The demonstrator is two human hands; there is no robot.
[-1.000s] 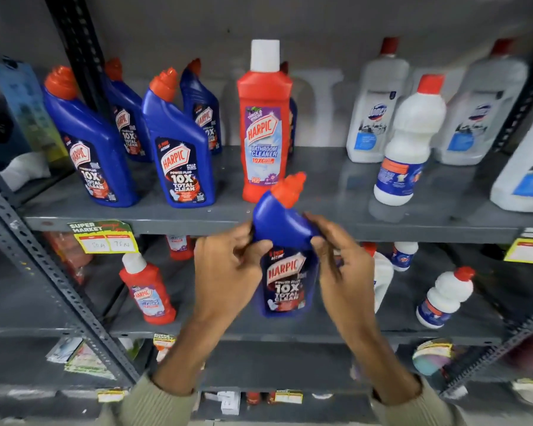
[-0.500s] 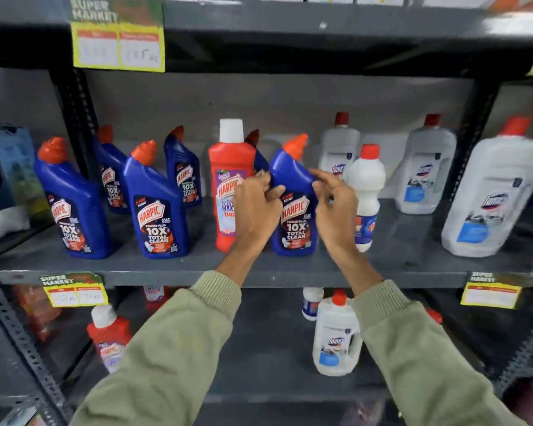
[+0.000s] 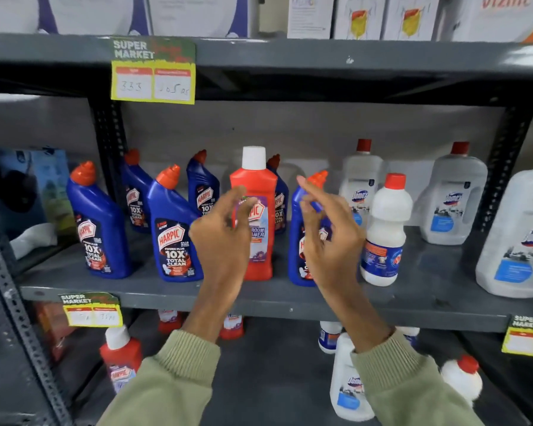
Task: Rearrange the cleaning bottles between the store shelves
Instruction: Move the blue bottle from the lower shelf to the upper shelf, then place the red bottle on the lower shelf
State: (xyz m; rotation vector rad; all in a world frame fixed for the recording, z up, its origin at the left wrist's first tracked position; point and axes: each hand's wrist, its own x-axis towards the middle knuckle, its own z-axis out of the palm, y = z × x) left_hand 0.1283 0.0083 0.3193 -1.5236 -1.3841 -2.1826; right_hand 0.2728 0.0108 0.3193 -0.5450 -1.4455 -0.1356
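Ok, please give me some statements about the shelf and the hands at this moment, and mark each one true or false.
1. Both hands are open and hold nothing. True: the left hand and the right hand hang in front of the bottles with spread fingers.
2. The red bottle has a white cap. True.
3. The blue bottle behind the right hand lies on its side. False: it stands upright on the middle shelf.
4. The small white bottle with a red cap stands left of the red bottle. False: it stands to the right of it, beyond the blue bottle.
5. A yellow price tag hangs on the shelf edge above. True.
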